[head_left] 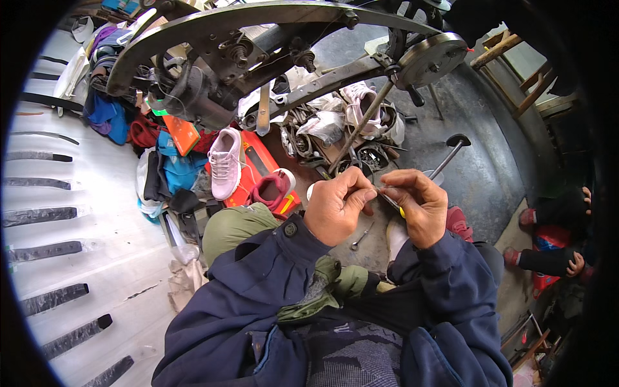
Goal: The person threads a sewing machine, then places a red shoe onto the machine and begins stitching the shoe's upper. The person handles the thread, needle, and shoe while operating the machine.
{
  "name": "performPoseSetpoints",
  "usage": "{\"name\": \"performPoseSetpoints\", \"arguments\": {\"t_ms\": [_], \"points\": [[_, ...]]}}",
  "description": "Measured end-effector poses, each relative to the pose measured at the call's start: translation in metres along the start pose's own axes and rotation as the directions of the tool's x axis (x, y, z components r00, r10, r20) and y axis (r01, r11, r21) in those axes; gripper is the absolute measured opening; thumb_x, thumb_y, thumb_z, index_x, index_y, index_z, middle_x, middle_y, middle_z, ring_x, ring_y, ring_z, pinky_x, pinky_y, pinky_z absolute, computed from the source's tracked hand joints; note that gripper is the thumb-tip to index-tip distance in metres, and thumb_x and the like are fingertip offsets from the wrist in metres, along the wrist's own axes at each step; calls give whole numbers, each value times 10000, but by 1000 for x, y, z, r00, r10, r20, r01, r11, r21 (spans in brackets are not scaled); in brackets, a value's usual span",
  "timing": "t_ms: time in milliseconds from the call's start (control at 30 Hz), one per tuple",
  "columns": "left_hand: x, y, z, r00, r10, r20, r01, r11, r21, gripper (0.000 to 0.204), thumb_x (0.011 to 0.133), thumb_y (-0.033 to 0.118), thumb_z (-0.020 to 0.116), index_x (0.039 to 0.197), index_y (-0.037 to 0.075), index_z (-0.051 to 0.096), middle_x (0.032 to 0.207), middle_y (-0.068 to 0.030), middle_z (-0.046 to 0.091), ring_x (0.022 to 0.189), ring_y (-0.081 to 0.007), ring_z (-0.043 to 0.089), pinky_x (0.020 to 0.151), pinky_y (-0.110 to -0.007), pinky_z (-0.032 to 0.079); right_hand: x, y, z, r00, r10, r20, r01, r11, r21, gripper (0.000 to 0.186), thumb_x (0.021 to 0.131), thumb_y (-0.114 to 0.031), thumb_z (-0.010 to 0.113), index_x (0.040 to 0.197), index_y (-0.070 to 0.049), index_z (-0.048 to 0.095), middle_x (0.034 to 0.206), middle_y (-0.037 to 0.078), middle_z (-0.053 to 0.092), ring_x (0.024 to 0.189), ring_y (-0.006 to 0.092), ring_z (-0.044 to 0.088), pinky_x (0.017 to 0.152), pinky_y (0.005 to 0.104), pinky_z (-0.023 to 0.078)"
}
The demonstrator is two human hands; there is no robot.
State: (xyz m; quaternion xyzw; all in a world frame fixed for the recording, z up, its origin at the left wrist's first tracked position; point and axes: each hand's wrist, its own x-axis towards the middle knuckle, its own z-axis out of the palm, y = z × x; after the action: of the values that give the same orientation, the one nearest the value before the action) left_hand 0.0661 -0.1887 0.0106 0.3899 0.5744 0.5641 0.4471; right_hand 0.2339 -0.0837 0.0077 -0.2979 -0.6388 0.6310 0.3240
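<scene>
My left hand (338, 208) is raised in front of my lap, thumb and forefinger pinched together. What lies in that pinch is too small to make out. My right hand (418, 205) is close beside it, fingers curled in, fingertips almost meeting the left ones. A thin metal tool with a yellow part (402, 211) shows under the right fingers; its kind is unclear. Beyond the left hand, a pink sneaker (225, 166) and a dark red shoe (271, 188) rest on a red-orange box (259, 161).
A metal hand-cranked machine (258, 39) with a round wheel (433, 59) arches overhead. Shoes and parts (329, 126) pile up below it. A small wrench (360, 240) lies on the ground between my legs. Another person's hand (575, 264) shows at far right.
</scene>
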Motion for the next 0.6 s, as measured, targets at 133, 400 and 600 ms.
{"name": "performPoseSetpoints", "arguments": {"t_ms": [133,400,600], "points": [[0,1,1,1000,-9,11,9,1000,7,87,1029,-2,641,950,-10,607,790,-31,655,683,-96,667,642,-269,530,3,1,-7,999,-41,9,42,979,-198,112,976,10,737,1086,10,715,982,20,706,899,105,671,841,265,562],[-1,3,0,994,-87,60,89,996,-26,79,1054,22,618,979,-1,611,821,-38,681,678,-88,645,603,-254,514,-4,1,-2,982,179,57,-187,961,204,187,979,-37,754,1135,2,659,1038,16,676,932,86,653,811,261,555],[-1,2,-2,995,-71,65,66,995,71,81,1068,58,617,994,25,622,775,-11,654,620,-50,565,552,-232,448,-4,-6,2,985,156,68,-169,941,294,196,996,1,701,1185,20,650,1032,36,655,905,106,654,811,265,559]]}}
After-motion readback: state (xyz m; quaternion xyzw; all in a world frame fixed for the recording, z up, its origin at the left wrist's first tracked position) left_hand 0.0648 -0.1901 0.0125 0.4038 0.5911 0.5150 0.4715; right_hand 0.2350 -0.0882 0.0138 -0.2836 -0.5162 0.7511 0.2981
